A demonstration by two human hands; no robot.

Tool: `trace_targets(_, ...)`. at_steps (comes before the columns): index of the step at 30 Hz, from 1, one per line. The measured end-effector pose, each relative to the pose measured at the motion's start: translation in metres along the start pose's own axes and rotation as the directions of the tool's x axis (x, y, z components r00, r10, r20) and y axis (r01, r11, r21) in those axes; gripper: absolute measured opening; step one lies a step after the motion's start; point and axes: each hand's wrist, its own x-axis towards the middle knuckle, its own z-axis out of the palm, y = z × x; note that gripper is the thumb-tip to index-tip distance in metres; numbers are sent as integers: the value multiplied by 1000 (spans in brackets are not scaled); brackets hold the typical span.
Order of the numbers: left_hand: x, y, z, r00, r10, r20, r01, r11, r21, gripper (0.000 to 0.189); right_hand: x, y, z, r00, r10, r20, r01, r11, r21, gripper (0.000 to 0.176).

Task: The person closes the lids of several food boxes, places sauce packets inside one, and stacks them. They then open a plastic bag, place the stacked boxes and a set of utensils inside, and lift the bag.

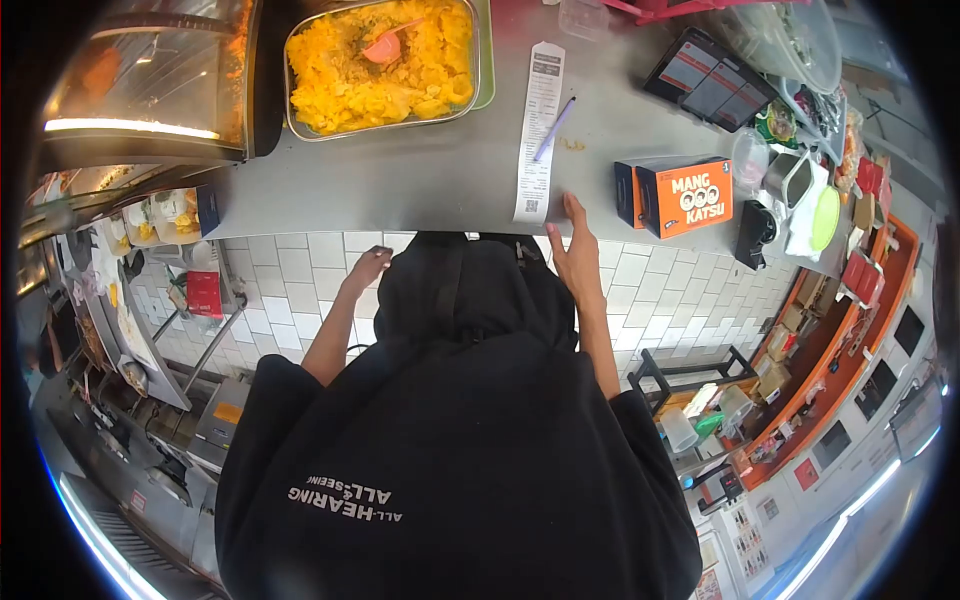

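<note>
My right hand [577,248] rests at the front edge of the steel counter [420,185], thumb and fingers apart, holding nothing. Just beyond its fingertips lies a long printed receipt [540,130], with a purple pen [556,128] lying across it. To the right of this hand stand orange and black boxes [686,197] marked "MANG KATSU". My left hand [371,270] hangs in front of the counter edge, beside my black apron, over the tiled floor. Its fingers are loosely bent and nothing shows in them.
A metal tray [478,70] of yellow food, with a pink scoop [388,45] in it, sits at the back left. A glass-fronted warmer [150,90] stands farther left. A tablet [708,80] leans at the back right, near cups and a green lid [825,218].
</note>
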Motion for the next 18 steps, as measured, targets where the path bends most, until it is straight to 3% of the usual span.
trace_targets(1,0,16,8,1000,-13,21,15,992,-122,40,1,-2,-3,999,15,40,-17,998,64,54)
trace_targets(2,1,33,18,1000,-5,17,7,993,-121,40,4,-4,-6,996,24,82,-34,991,129,53)
trace_targets(4,5,60,36,992,114,50,-92,943,-319,42,9,0,-13,989,23,147,-37,995,94,53)
trace_targets(5,-3,71,52,978,199,-68,-210,945,-252,40,14,3,-18,976,32,214,-44,998,54,54)
trace_targets(7,-5,86,66,950,276,-145,-302,928,-217,40,32,-4,-35,962,33,272,-31,999,-13,54)
trace_targets(8,-4,91,69,951,275,-143,-301,928,-221,40,44,-9,-47,941,56,333,-29,996,-83,54)
trace_targets(10,-5,91,67,954,260,-151,-289,930,-226,39,81,-21,-65,948,31,316,-21,999,-37,48)
trace_targets(12,-9,91,66,959,235,-160,-267,938,-222,39,130,-24,-73,978,-207,-12,207,978,-31,40)
trace_targets(14,-16,88,65,963,205,-176,-241,947,-212,39,192,-32,-79,903,-344,-256,364,931,32,34)
trace_targets(16,-26,82,66,966,173,-194,-212,956,-203,39,253,-46,-88,782,-474,-404,479,873,-97,32)
trace_targets(18,-33,78,69,965,147,-217,-193,959,-210,39,324,-53,-84,756,-457,-468,439,885,-156,32)
